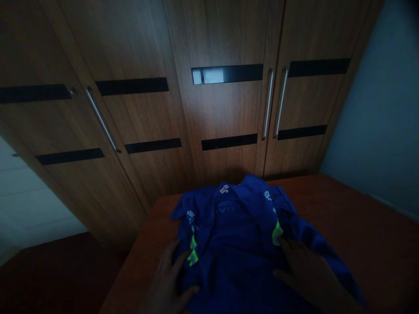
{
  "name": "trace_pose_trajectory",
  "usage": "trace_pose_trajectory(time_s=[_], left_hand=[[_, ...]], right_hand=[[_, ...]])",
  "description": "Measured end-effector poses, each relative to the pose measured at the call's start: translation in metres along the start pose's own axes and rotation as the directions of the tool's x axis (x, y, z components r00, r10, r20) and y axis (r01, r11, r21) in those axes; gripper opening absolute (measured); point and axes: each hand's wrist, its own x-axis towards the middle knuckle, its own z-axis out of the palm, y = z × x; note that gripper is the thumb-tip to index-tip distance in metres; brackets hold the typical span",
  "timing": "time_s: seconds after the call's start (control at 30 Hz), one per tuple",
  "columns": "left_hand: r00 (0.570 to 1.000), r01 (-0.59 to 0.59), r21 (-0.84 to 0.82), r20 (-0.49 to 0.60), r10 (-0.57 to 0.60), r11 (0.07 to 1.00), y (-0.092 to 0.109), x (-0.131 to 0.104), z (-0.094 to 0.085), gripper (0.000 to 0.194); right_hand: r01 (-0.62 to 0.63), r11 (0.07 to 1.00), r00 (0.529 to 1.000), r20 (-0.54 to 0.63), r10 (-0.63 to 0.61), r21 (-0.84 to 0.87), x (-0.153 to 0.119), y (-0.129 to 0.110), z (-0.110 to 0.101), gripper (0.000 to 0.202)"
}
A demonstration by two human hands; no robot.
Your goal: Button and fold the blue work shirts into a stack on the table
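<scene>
A blue jacket lies spread on a reddish-brown wooden surface, its front parted and its collar toward the wardrobe. White prints and yellow-green patches show on both front panels, and a small label sits inside the neck. My left hand rests at the jacket's left edge, fingers apart, close to the left patch. On the other side, my right hand lies over the right panel, its fingers stretched toward the right patch and the thumb apart. The light is dim, and the jacket's lower part runs out of the picture.
A wooden wardrobe with black strips and long metal handles stands right behind the wooden surface. A pale wall rises on the right. White panels and dark floor are on the left.
</scene>
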Motion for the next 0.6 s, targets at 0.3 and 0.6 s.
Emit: trace_pose_trajectory(time_s=[0.3, 0.6], left_hand=[[0.99, 0.141, -0.097, 0.007, -0.141, 0.985, 0.011, 0.004, 0.008, 0.098], [0.984, 0.057, -0.37, -0.137, -0.115, 0.927, 0.032, 0.018, 0.026, 0.124]], right_hand=[[-0.092, 0.995, 0.963, -0.256, 0.082, -0.026, 0.022, -0.016, -0.047, 0.015], [0.12, 0.344, 0.938, -0.219, 0.267, 0.931, 0.079, -0.136, -0.071, 0.011]])
